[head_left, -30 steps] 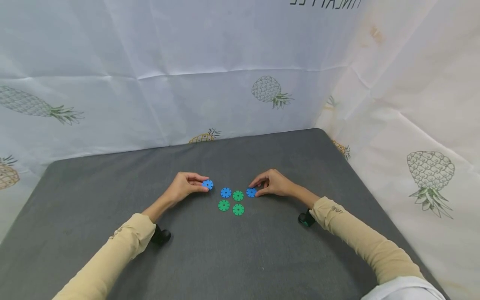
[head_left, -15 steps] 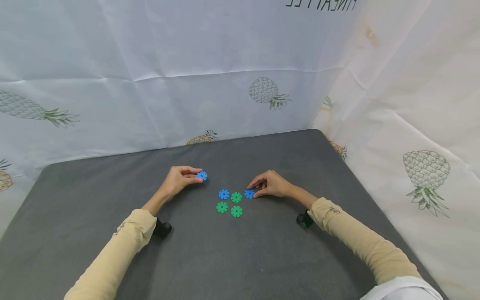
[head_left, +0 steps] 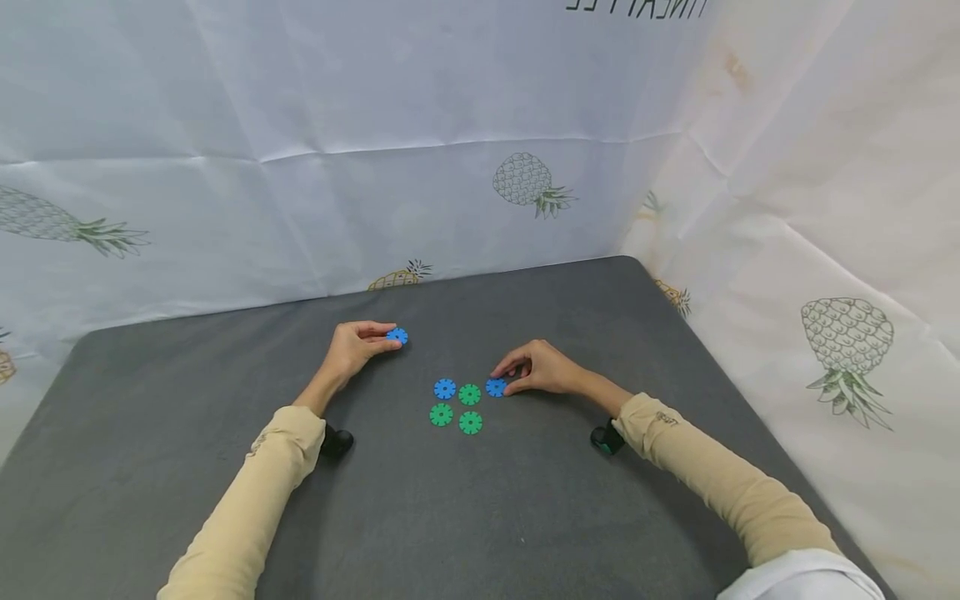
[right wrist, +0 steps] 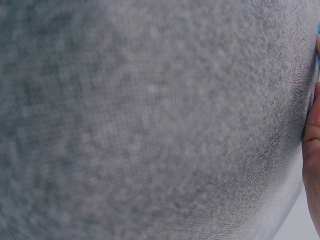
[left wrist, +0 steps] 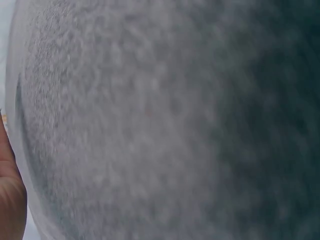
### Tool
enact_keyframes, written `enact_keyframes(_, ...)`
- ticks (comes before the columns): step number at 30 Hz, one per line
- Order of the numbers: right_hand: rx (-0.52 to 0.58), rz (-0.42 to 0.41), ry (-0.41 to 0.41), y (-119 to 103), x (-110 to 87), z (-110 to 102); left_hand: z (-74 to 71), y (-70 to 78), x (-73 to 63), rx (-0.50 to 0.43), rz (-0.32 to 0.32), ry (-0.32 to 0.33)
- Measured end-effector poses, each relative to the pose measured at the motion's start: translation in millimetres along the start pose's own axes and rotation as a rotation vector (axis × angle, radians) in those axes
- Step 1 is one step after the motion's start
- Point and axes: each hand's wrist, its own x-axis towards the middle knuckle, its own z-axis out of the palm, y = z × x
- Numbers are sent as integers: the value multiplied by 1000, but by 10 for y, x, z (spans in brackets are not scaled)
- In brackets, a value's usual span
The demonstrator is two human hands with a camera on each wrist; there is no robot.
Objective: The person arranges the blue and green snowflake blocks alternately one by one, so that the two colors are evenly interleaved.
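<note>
Farther out and leftward than a second ago, the left hand (head_left: 352,348) has carried its blue disc (head_left: 399,336) away from the group; the right hand (head_left: 548,367) has hardly shifted. Nearest my camera, the front-right green disc (head_left: 471,423) and front-left green disc (head_left: 441,415) lie flat on the grey cloth (head_left: 450,517), short of the right fingertips and to their left. Just behind are the rear green disc (head_left: 470,395) and loose blue disc (head_left: 445,389). Right of those, the right thumb and fingers pinch another blue disc (head_left: 494,387) at its edge — lifted or resting, I can't tell. Farthest off, the left thumb and fingers nip theirs, spread only about the disc's width. I'd expect thin, light, stiff plastic, slick-faced but hard to break — best taken by the notched rim.
</note>
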Motion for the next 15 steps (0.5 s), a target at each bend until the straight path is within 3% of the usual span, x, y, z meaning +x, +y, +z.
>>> enact_keyframes(3, 4, -4, 0, 0, 2, -2, 28, 11, 13, 35, -10, 9)
enact_keyframes(10, 8, -24, -11, -427, -32, -95, 84, 7, 50, 58, -39, 17)
enact_keyframes(15, 5, -26, -15, -424, -34, -93, 114, 8, 60, 68, -41, 19)
